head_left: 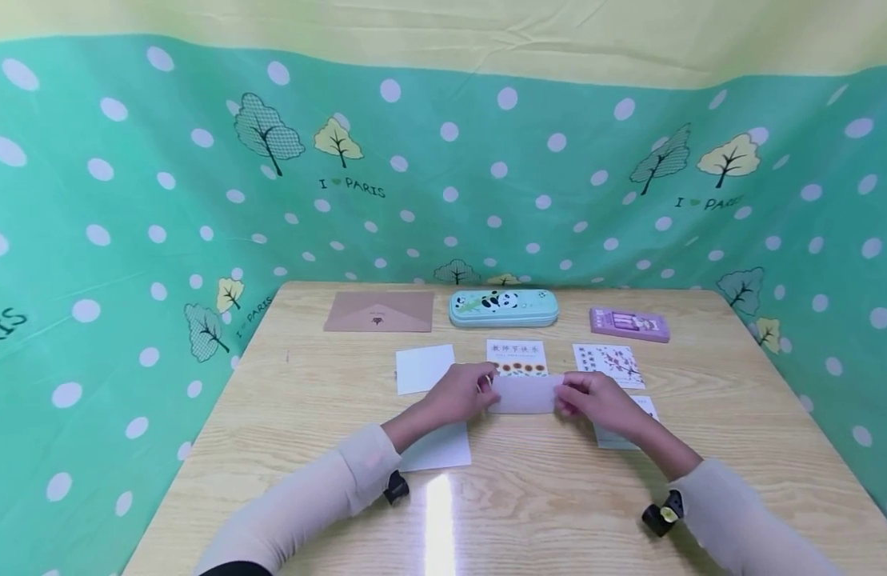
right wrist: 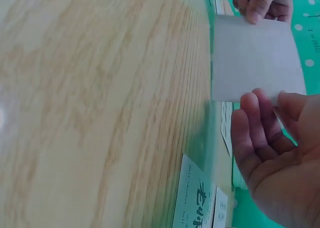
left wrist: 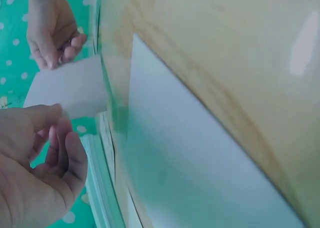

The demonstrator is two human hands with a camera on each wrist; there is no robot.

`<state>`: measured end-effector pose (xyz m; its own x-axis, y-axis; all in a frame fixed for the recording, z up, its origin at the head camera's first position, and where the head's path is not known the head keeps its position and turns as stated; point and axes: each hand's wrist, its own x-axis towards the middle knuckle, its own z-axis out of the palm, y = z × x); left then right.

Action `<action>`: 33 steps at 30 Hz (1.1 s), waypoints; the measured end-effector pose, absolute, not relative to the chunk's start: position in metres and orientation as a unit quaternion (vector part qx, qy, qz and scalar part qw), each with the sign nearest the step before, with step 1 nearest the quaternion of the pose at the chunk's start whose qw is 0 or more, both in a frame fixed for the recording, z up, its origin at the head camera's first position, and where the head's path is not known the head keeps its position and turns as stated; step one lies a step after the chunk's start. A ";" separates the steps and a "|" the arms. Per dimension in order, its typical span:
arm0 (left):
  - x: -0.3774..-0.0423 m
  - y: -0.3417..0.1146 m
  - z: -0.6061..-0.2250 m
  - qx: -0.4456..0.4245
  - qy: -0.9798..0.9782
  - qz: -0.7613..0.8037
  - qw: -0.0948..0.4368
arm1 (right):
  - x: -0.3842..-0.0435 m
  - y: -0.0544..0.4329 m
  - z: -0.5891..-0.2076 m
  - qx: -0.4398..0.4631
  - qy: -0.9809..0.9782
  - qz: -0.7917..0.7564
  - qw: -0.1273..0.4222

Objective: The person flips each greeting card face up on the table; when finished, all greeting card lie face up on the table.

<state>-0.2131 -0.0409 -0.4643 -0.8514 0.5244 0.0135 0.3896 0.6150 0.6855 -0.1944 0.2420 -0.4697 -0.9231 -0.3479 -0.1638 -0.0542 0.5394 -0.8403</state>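
Both hands hold one plain white card (head_left: 525,395) in the middle of the table, tilted up off the surface. My left hand (head_left: 461,392) pinches its left edge between thumb and fingers, and my right hand (head_left: 598,400) pinches the right edge. In the right wrist view the card (right wrist: 257,60) spans between the two hands, its blank face showing. Just behind it lies a sunflower card (head_left: 517,358), its lower part hidden. Beneath my left forearm is a blank white card (head_left: 437,448); under my right wrist, a printed card (head_left: 616,436) is partly covered.
Another blank white card (head_left: 423,368) lies left of the sunflower card, and a blossom-print card (head_left: 610,365) to its right. Along the back of the wooden table (head_left: 292,496) are a brown envelope (head_left: 378,310), a mint panda pencil case (head_left: 504,309) and a purple box (head_left: 629,324).
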 end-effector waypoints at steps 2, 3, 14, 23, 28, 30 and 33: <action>-0.215 -0.042 -0.463 0.248 0.892 0.365 0.097 | -0.195 0.242 -0.468 -0.106 0.850 -0.491 0.158; -0.216 -0.043 -0.463 0.242 0.890 0.373 0.103 | -0.195 0.242 -0.467 -0.105 0.844 -0.501 0.160; -0.215 -0.047 -0.465 0.215 0.867 0.417 0.167 | -0.194 0.249 -0.473 -0.113 0.866 -0.462 0.152; -0.209 -0.043 -0.474 0.276 0.878 0.343 0.187 | -0.192 0.248 -0.479 -0.203 0.893 -0.370 0.156; -0.205 -0.040 -0.478 0.284 0.883 0.312 0.206 | -0.191 0.247 -0.481 -0.214 0.899 -0.340 0.173; -0.204 -0.038 -0.479 0.285 0.886 0.301 0.207 | -0.191 0.246 -0.481 -0.213 0.901 -0.335 0.176; -0.203 -0.036 -0.479 0.287 0.891 0.284 0.207 | -0.191 0.244 -0.482 -0.213 0.905 -0.322 0.177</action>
